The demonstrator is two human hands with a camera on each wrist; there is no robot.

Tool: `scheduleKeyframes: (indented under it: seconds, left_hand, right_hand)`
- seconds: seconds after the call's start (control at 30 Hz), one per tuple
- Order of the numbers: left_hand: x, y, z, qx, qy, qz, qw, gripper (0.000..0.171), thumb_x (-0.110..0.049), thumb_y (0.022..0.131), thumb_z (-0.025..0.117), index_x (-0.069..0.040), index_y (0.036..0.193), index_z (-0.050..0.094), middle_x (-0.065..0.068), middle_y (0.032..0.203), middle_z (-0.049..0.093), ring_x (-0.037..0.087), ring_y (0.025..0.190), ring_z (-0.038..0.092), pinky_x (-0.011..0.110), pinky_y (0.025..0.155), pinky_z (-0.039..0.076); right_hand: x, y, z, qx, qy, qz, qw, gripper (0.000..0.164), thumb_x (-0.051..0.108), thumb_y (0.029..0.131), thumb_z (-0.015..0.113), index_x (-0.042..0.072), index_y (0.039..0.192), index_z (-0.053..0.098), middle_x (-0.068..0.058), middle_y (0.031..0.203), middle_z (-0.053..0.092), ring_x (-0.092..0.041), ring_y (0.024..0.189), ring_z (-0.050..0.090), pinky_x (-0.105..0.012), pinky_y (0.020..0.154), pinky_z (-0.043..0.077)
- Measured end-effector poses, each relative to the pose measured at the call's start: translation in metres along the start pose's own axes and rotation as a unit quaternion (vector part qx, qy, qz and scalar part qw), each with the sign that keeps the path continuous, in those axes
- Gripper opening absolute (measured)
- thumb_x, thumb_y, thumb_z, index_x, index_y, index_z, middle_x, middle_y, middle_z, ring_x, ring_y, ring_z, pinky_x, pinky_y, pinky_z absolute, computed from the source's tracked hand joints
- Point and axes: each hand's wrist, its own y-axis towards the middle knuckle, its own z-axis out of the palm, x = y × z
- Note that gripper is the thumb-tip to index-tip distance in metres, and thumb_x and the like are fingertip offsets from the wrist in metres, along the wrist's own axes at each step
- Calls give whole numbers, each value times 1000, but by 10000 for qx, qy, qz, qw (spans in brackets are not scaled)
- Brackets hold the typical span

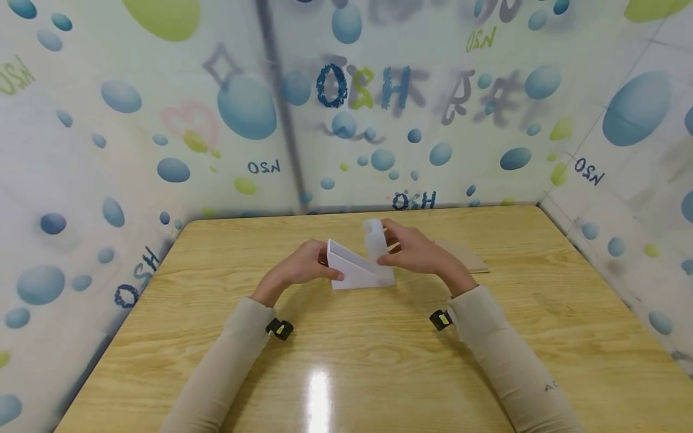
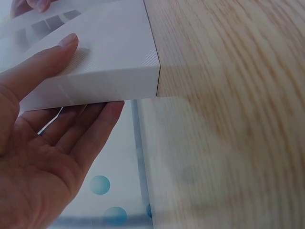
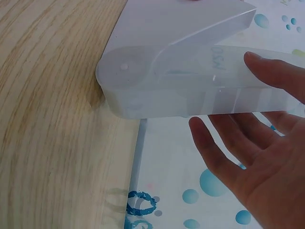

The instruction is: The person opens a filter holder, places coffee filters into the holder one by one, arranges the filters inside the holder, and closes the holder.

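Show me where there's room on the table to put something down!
Bare table lies between the left sleeve and right sleeve, left of the left sleeve, and right of the brown board. It's crowded in the middle, where the left hand and right hand hold the white box and its cloudy cover.

Tan sheet [image 1: 468, 255], perhaps cardboard, partly hidden behind the right hand [image 1: 412, 249]; sleeve lettering [image 1: 551, 385] illegibly small
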Motion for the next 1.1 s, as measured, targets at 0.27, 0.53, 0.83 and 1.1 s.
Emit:
scheduleKeyframes:
  seconds: [0.27, 0.53, 0.83, 1.1]
  left_hand:
    - [0, -1, 0, -4, -33, -31, 10000, 36, -8, 88, 81, -3, 123, 71, 14, 117, 76, 18, 91, 71, 31, 80, 57]
    - [1, -1, 0, 27, -11, 6, 10000, 36, -8, 89, 81, -3, 123, 71, 13, 116, 76, 17, 90, 70, 30, 80, 56]
    - [-1, -1, 0, 61, 43, 19, 10000, 37, -8, 90, 79, -3, 125, 69, 14, 119, 75, 18, 93, 70, 31, 81, 56]
    - [1, -1, 0, 101, 93, 54, 9999, 36, -9, 91, 79, -3, 125, 69, 14, 120, 75, 18, 95, 70, 32, 82, 56]
  right_hand:
    - [-2, -4, -8, 69, 115, -18, 9999, 59, 10, 93, 75, 11, 144, 45, -13, 129, 66, -32, 120, 65, -51, 99, 55]
    - [-4, -11, -21, 40, 229, -10, 9997, 57, 13, 93, 77, 11, 141, 47, -12, 128, 66, -32, 120, 65, -52, 101, 54]
    - [-9, -17, -34, 10, 233, -51, 9997, 61, 15, 93, 77, 9, 145, 47, -14, 130, 64, -34, 120, 65, -54, 101, 53]
    - [-6, -20, -42, -7, 194, 14, 9998, 64, 15, 94, 77, 7, 149, 46, -15, 131, 63, -34, 117, 65, -54, 100, 54]
